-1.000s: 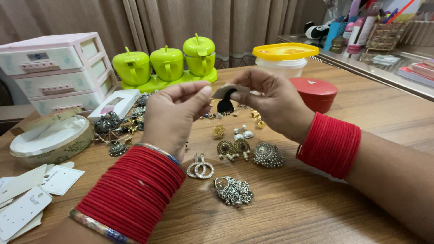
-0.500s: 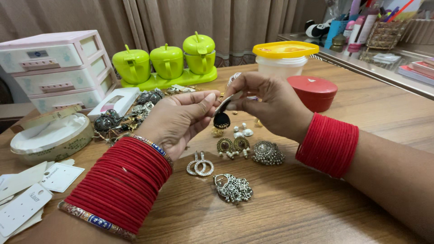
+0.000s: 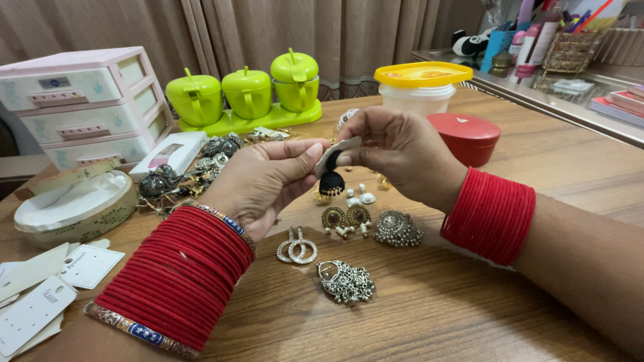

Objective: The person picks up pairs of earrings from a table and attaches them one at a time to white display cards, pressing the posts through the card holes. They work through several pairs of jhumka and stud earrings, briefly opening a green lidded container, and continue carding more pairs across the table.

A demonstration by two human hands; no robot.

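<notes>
Both hands pinch a small white earring card above the wooden worktop: left hand with fingers closed on its left edge, right hand on its right. A black bell-shaped earring hangs below the card, long axis vertical, dome opening downward. Step judged: earring mounted on card; next needs firm, steady pinches.

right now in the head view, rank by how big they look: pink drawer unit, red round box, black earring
1. pink drawer unit
2. red round box
3. black earring, held between both hands, smallest though nearest the camera
</notes>
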